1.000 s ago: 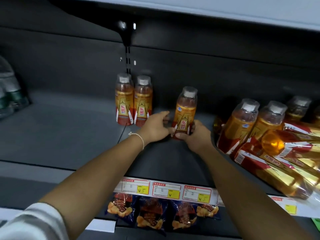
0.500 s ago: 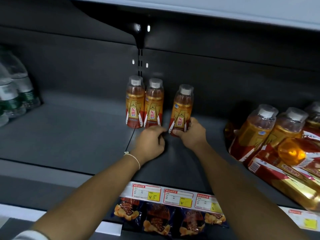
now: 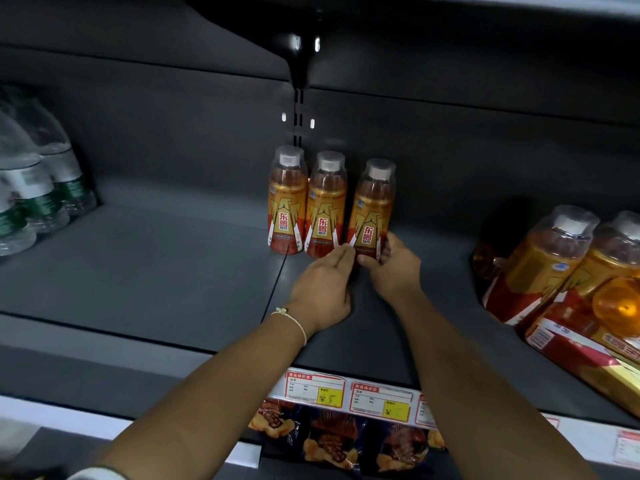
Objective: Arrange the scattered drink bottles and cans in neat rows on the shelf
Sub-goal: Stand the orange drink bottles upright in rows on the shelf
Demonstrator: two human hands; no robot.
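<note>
Three orange drink bottles with clear caps stand at the back of the dark shelf (image 3: 173, 271). The left bottle (image 3: 286, 199) and middle bottle (image 3: 325, 206) touch each other. The third bottle (image 3: 372, 209) leans slightly, a small gap from the middle one. My right hand (image 3: 391, 268) grips its base from the right. My left hand (image 3: 325, 289) lies flat on the shelf, straight fingertips touching the bottom of the middle and third bottles.
A heap of the same orange bottles (image 3: 547, 265) and red-gold wrapped packs (image 3: 588, 355) lies at the right. Clear water bottles (image 3: 38, 188) stand at the far left. Price tags (image 3: 346, 393) line the shelf edge, with snack bags (image 3: 332, 445) below.
The third bottle has been pushed back and left, closer to the two standing bottles. My left hand has flattened, its fingertips now at the bottle bases.
</note>
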